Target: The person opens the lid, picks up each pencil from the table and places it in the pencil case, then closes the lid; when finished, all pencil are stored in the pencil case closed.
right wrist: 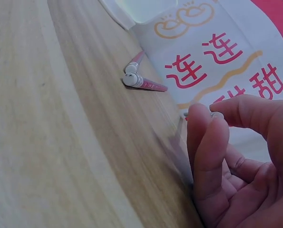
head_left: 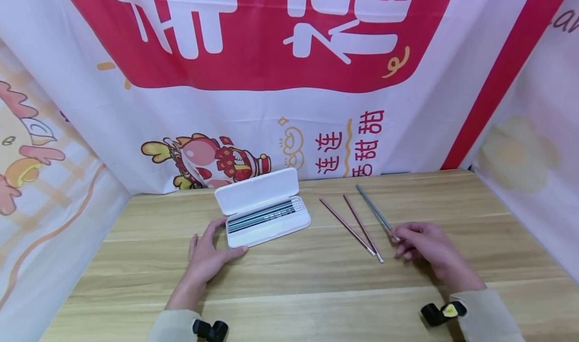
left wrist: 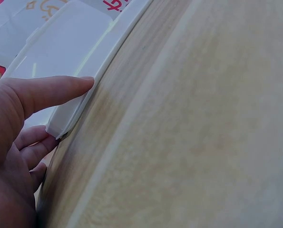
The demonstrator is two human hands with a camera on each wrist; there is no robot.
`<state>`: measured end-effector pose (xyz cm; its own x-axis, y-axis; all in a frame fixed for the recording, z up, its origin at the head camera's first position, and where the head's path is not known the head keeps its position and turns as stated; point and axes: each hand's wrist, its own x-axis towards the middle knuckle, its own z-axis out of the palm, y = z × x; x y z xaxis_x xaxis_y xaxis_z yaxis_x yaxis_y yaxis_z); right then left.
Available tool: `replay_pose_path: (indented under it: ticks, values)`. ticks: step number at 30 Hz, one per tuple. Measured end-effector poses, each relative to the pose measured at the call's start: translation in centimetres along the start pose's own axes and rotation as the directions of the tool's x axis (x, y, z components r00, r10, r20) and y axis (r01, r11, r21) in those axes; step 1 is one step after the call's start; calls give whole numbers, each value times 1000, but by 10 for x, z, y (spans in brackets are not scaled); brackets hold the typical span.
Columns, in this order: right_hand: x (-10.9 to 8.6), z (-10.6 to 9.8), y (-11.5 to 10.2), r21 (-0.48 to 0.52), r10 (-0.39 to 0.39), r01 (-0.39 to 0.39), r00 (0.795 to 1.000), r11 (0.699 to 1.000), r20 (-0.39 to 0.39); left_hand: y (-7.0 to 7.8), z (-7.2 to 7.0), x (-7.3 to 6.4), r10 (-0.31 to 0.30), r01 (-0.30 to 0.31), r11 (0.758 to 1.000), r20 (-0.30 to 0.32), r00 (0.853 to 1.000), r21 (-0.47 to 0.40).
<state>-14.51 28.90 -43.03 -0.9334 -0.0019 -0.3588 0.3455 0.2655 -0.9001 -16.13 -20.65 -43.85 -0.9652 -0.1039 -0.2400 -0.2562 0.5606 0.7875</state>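
Note:
A white pencil case [head_left: 267, 236] lies on the table with its lid [head_left: 260, 193] raised, holding a row of dark green pencils [head_left: 260, 217]. My left hand [head_left: 209, 257] holds the case at its left end, the thumb along the front edge and the fingers round the far left corner. To the right, my right hand [head_left: 422, 245] pinches a green pencil [head_left: 374, 207] near its eraser end between thumb and fingers; the far end points away from me. Two red pencils [head_left: 346, 225] [right wrist: 148, 84] lie on the wood between the case and this hand, their eraser ends close together.
The wooden table [head_left: 289, 302] meets a white and red printed cloth [head_left: 271, 105] at its back edge. More printed cloth hangs at the left [head_left: 54, 146] and right [head_left: 534, 131] sides. The raised lid stands close to the back cloth.

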Motion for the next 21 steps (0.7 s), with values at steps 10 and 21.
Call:
replay_pose_path:
  ticks: [10,21]
  values:
    - [-10,-5,-21,35,-42,41,999,999,12,-1,-1,0,-1,1,1000,-1,1000,-2]
    - [-9,12,-33,-61,-108,112,992,992,61,-2,-1,-1,-13,13,1000,4,1000,-12]
